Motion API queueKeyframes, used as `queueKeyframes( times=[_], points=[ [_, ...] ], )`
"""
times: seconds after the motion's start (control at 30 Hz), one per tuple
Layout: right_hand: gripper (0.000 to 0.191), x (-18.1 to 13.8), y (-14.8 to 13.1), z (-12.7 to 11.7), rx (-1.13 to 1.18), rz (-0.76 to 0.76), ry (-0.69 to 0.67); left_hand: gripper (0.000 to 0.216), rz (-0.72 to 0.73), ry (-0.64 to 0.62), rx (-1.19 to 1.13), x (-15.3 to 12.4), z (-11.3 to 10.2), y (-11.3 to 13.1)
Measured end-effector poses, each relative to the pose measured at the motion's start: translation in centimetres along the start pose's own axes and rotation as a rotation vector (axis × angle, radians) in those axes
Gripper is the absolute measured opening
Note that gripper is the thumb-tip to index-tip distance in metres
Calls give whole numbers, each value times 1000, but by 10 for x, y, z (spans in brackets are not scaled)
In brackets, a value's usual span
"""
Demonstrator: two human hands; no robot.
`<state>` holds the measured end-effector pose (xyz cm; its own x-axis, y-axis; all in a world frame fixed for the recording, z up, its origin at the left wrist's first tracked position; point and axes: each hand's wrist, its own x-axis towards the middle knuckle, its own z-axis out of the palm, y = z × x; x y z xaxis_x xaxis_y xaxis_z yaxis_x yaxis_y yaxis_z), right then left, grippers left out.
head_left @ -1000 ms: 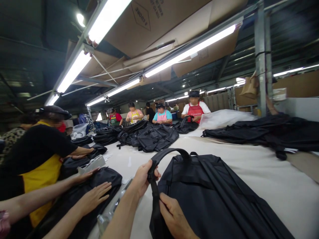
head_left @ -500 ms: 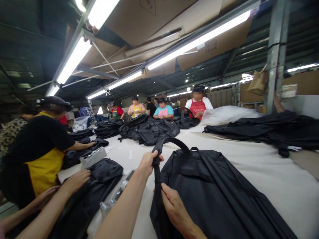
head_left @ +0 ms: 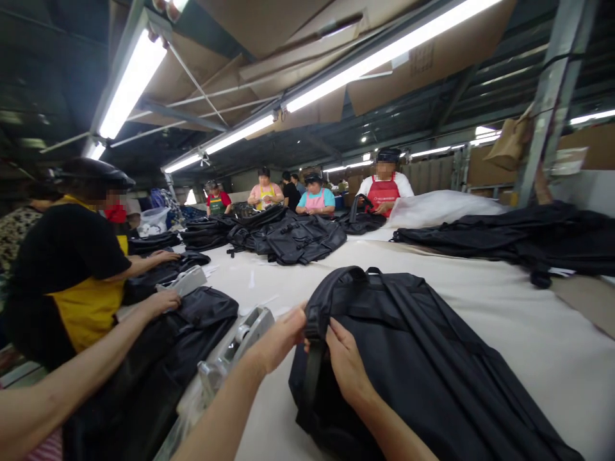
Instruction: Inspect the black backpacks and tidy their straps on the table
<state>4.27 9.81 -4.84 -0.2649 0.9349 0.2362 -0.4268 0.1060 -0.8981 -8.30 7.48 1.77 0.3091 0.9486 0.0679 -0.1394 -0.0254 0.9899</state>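
2 bare hands are at work on 1 padded black fabric shoulder strap (head_left: 336, 282). Left hand (head_left: 283, 334): fingers closed on the outer edge of the strap, beside a dark buckle (head_left: 314, 328). Right hand (head_left: 350, 368): thumb and fingers pinch the opposite edge; some fingertips are hidden behind the strap. Hands are close together, strap between them. Below the buckle hangs a narrow black webbing band (head_left: 314, 370).

The strap belongs to a large, smooth black fabric backpack (head_left: 432, 358). It lies on a white-topped table (head_left: 542, 326) directly before the person, top end pointing away, near end cut off by the lower edge of view.

Left of the backpack: a grey and clear hard-looking object (head_left: 240, 342), identity cannot be told. Next leftward: a 2nd black bag (head_left: 202, 333), a co-worker's hand (head_left: 166, 302) at its upper part. Beyond, 1 person in a black shirt and yellow apron (head_left: 91, 307) leans over the table.

Far side: a heap of black bags (head_left: 307, 238); right of it, translucent white plastic sheeting (head_left: 442, 208).
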Motion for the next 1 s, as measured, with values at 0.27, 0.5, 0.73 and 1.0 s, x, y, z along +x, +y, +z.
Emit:
queueKeyframes(
  times=[0.27,0.5,0.73,1.0],
  points=[
    [34,2,-3,-2,-205,-185,-27,52,109,58,173,-22,5,-18],
    [27,-5,0,4,-513,-256,-213,30,168,386,273,-1,3,8],
    [28,-2,-10,-1,-555,-254,-193,25,73,243,321,1,-6,21],
    [15,-12,-83,-22,-984,-580,-207,14,21,79,486,-21,16,17]
  ],
)
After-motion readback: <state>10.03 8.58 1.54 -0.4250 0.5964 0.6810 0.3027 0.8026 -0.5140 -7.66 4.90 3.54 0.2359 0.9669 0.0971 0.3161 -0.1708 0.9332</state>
